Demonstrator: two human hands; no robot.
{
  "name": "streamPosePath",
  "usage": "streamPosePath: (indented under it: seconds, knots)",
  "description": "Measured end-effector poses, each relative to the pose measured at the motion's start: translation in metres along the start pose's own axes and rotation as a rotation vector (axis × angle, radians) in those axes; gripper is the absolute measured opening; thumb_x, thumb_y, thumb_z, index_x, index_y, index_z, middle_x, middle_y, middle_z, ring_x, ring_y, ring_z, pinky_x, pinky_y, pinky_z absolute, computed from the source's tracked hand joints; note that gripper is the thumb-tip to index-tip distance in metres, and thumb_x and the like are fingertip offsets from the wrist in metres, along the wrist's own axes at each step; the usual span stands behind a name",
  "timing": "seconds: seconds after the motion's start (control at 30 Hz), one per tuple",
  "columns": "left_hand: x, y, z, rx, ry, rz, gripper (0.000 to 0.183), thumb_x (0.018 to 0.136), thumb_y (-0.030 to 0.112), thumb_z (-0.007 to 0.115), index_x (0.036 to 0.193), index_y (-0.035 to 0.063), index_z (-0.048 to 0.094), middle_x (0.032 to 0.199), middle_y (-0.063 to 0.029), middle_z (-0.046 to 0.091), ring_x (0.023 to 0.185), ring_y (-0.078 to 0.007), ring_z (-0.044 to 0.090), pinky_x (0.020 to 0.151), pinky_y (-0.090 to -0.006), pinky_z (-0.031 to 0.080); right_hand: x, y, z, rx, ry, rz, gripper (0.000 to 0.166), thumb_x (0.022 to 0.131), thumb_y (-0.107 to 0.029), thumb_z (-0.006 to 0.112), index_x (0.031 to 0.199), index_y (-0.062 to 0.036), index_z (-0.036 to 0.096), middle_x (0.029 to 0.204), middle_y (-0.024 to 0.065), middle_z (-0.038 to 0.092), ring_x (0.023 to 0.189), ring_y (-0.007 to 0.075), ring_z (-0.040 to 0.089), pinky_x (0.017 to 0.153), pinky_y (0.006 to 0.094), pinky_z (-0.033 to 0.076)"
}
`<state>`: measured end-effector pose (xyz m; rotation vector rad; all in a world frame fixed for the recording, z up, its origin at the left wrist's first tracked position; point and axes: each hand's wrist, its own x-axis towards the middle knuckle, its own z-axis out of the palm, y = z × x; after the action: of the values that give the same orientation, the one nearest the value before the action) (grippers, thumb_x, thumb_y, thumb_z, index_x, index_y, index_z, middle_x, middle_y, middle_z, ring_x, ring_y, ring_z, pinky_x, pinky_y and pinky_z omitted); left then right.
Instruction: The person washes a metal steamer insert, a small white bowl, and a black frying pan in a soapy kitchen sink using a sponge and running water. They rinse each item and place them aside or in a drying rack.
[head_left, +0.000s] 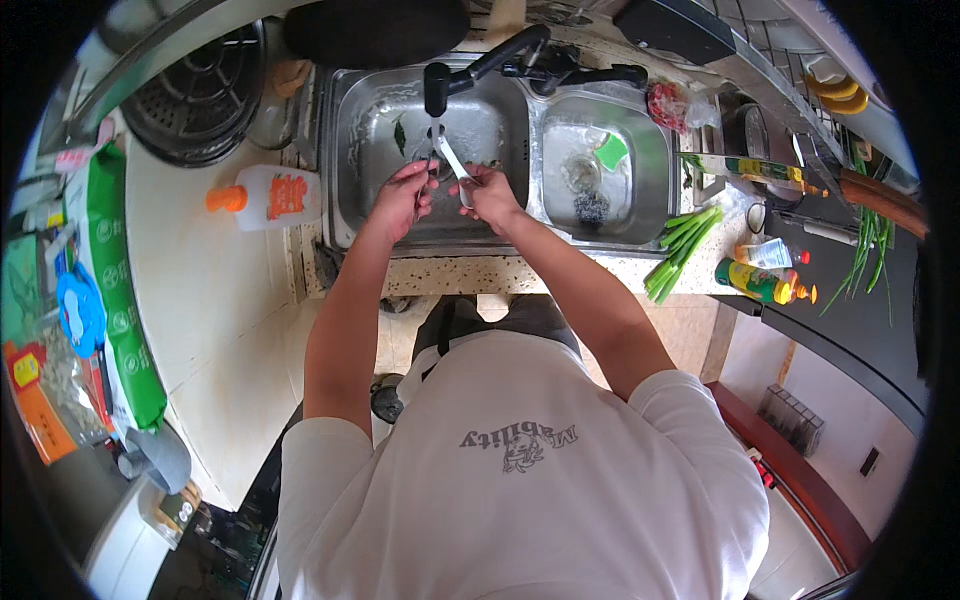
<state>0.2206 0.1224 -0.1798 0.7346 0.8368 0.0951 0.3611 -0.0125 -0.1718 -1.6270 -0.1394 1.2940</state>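
Note:
Over the front part of the left basin of a stainless steel sink (352, 217), both hands hold small utensils. My left hand (405, 196) grips a thin metal utensil (420, 196), its exact kind unclear. In my right hand (486, 193) is a white spoon (453, 159), its far end near the stream of water under the black faucet (437, 88). A dark green leaf (399, 136) lies on the basin floor behind my left hand. The right basin holds a green sponge (610, 151), a clear round dish (581, 174) and a steel wool scrubber (592, 208).
Left of the sink lies a clear bottle with an orange cap (277, 198), behind it a black perforated steamer tray (196, 97). On the right are green stalks (681, 251), a bag of red peppers (667, 106) and a green-and-yellow bottle (753, 280). A wire rack hangs at the upper right.

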Motion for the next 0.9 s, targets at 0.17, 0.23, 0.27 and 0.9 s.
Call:
streamPosePath:
  seconds: [0.17,0.23,0.27,0.9]
  knots:
    - [-0.031,-0.014,-0.008,0.164,0.237,0.197,0.031,0.101,0.012,0.058,0.132,0.0064,0.059,0.102,-0.0052,0.065,0.067,-0.0113,0.053,0.058,-0.0286,0.052,0.009,-0.015,-0.004,-0.033,0.011,0.019,0.025,0.103,-0.01,0.053,0.124,0.0019,0.059,0.099,0.0117,0.073,0.059,0.0139,0.062,0.045,0.0252,0.043]
    - [-0.044,-0.009,-0.011,0.174,0.267,0.226,0.03,0.102,0.019,0.058,0.13,0.008,0.06,0.1,-0.0062,0.068,0.062,-0.0094,0.052,0.054,-0.0298,0.054,0.023,-0.027,-0.002,0.127,-0.117,0.006,0.034,0.101,-0.002,0.049,0.135,0.0014,0.049,0.108,0.0138,0.072,0.073,0.0175,0.068,0.055,0.0257,0.051]
    - [-0.05,-0.006,-0.012,0.174,0.296,0.206,0.03,0.103,0.021,0.058,0.129,0.0082,0.06,0.098,-0.0059,0.069,0.059,-0.0087,0.05,0.051,-0.0287,0.051,0.031,-0.033,0.001,0.21,-0.161,0.012,0.038,0.101,0.0,0.048,0.138,0.0013,0.046,0.11,0.0146,0.071,0.077,0.0185,0.068,0.058,0.0262,0.053]
    - [-0.013,-0.006,0.022,0.783,0.375,0.481,0.047,0.091,-0.004,0.047,0.136,0.0084,0.056,0.097,-0.0094,0.072,0.089,-0.0236,0.068,0.075,-0.0363,0.052,0.046,-0.012,0.011,0.159,-0.127,0.179,0.042,0.093,0.006,0.047,0.133,-0.005,0.046,0.089,0.0074,0.06,0.062,0.018,0.058,0.054,0.0323,0.052]
